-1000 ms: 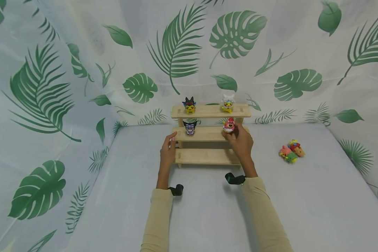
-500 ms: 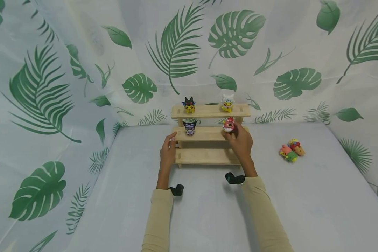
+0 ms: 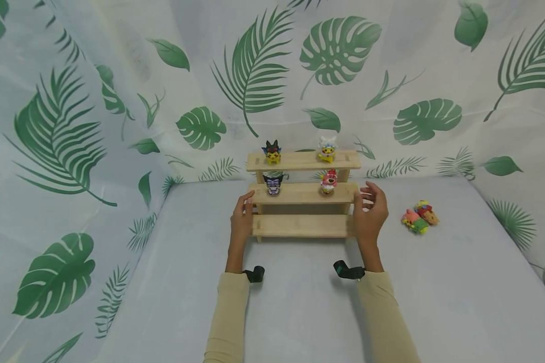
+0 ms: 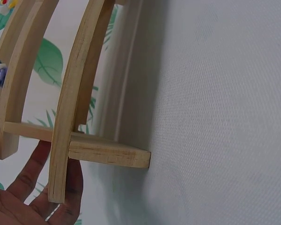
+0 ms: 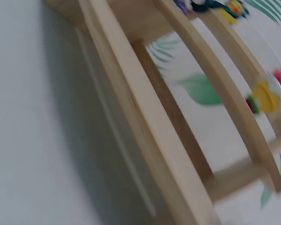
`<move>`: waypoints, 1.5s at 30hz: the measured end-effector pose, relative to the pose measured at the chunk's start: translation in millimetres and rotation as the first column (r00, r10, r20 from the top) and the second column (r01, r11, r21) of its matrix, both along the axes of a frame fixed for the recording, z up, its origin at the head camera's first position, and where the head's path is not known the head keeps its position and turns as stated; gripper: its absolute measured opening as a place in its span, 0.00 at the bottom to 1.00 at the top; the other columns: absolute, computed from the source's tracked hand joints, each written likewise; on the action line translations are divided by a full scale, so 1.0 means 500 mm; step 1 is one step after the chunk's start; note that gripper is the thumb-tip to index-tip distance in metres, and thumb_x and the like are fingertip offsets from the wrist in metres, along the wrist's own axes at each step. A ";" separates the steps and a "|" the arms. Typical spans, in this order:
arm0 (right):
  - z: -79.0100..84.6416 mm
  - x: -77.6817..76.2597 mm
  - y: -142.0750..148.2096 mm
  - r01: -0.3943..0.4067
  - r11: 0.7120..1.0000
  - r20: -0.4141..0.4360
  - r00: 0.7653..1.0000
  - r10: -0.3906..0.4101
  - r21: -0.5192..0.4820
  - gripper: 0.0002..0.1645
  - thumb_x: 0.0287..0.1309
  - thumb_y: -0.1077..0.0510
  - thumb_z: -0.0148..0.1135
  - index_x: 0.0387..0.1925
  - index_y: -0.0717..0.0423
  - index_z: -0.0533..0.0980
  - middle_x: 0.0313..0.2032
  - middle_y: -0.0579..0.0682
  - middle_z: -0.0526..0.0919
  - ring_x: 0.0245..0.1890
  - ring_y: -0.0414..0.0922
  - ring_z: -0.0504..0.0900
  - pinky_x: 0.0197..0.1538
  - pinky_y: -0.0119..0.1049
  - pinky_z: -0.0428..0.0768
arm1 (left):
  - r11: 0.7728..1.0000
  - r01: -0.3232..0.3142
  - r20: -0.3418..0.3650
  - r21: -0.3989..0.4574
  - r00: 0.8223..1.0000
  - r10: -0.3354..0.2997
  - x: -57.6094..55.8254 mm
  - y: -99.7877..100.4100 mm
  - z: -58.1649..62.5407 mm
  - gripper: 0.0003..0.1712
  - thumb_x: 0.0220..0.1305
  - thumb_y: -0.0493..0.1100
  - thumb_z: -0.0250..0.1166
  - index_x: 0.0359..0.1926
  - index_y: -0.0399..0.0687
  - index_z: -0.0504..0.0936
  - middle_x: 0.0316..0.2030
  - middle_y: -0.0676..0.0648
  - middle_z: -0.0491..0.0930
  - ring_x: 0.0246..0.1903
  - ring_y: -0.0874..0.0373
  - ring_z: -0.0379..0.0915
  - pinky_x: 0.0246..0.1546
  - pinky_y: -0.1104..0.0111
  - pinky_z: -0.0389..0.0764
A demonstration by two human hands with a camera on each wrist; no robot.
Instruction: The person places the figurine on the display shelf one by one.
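My left hand (image 3: 242, 214) holds the left end of a three-tier wooden display shelf (image 3: 300, 225); in the left wrist view, its fingers (image 4: 30, 171) reach around the end of the lowest board. At the right end my right hand (image 3: 370, 209) is off the figurines, fingers loosely bent, thumb by the board ends. A red-and-pink bear figurine (image 3: 329, 181) stands on the middle tier's right side, a purple-and-black figurine (image 3: 273, 185) on its left. The top tier bears a black-eared yellow figurine (image 3: 272, 153) and a white-hatted yellow figurine (image 3: 327, 149).
Several colourful figurines (image 3: 420, 218) lie clustered on the white tabletop (image 3: 454, 272) right of the shelf. Behind it rises a leaf-patterned cloth backdrop (image 3: 263, 45), with more cloth along both sides. A black wrist camera (image 3: 348, 270) sits on each wrist.
My right hand has let go of the red-and-pink bear figurine and moved right and slightly down to the shelf's end. The figurine now stands alone on the middle tier. My left hand stays put.
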State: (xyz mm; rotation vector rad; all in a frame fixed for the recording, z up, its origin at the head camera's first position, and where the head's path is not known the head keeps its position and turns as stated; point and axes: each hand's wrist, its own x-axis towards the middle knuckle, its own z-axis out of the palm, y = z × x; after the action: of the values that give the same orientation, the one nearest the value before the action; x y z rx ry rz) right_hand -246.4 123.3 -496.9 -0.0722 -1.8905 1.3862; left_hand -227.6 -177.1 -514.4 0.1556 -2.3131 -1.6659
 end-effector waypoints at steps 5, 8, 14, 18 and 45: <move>-0.016 0.022 0.075 0.241 0.969 0.162 0.960 -0.230 -0.049 0.19 0.65 0.61 0.58 0.57 0.59 0.74 0.50 0.59 0.77 0.48 0.37 0.72 0.44 0.24 0.69 | 1.000 0.007 -0.007 0.014 1.000 -0.007 0.003 0.000 0.001 0.21 0.77 0.51 0.47 0.65 0.55 0.73 0.56 0.41 0.78 0.48 0.43 0.81 0.45 0.53 0.82; -0.029 0.037 0.120 0.340 0.940 0.248 0.915 -0.320 -0.042 0.21 0.63 0.63 0.56 0.58 0.61 0.73 0.56 0.61 0.72 0.58 0.48 0.66 0.56 0.35 0.66 | 1.000 0.005 -0.006 0.007 1.000 -0.005 0.003 -0.001 0.002 0.21 0.77 0.51 0.47 0.65 0.55 0.73 0.55 0.40 0.79 0.48 0.43 0.81 0.45 0.54 0.82; -0.054 0.049 0.181 0.359 0.933 0.400 0.854 -0.332 0.010 0.27 0.60 0.65 0.55 0.63 0.61 0.70 0.61 0.63 0.64 0.63 0.58 0.57 0.63 0.52 0.60 | 1.000 -0.008 -0.011 -0.013 1.000 0.008 0.000 -0.005 0.004 0.21 0.77 0.52 0.47 0.64 0.55 0.74 0.53 0.40 0.80 0.47 0.44 0.81 0.44 0.54 0.82; -0.070 0.047 0.198 0.316 0.948 0.486 0.823 -0.295 0.041 0.29 0.61 0.65 0.56 0.65 0.61 0.68 0.64 0.65 0.61 0.65 0.61 0.55 0.64 0.56 0.57 | 1.000 -0.011 0.001 -0.016 1.000 0.011 0.001 -0.004 0.001 0.21 0.77 0.51 0.47 0.64 0.55 0.74 0.53 0.40 0.80 0.48 0.45 0.81 0.44 0.55 0.81; -0.104 0.022 0.229 0.209 0.949 0.657 0.686 -0.314 0.236 0.34 0.61 0.48 0.62 0.65 0.59 0.68 0.62 0.65 0.73 0.62 0.64 0.69 0.57 0.65 0.68 | 0.999 -0.006 0.011 -0.038 1.000 0.007 -0.001 -0.008 0.003 0.21 0.77 0.51 0.47 0.64 0.57 0.74 0.51 0.40 0.82 0.48 0.45 0.81 0.45 0.53 0.81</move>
State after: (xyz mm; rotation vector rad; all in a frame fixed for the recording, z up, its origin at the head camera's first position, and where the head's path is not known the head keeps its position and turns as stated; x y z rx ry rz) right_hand -235.3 238.0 -549.0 -0.8743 -2.4519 1.0856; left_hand -227.9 -181.1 -513.0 0.1651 -2.3486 -1.6208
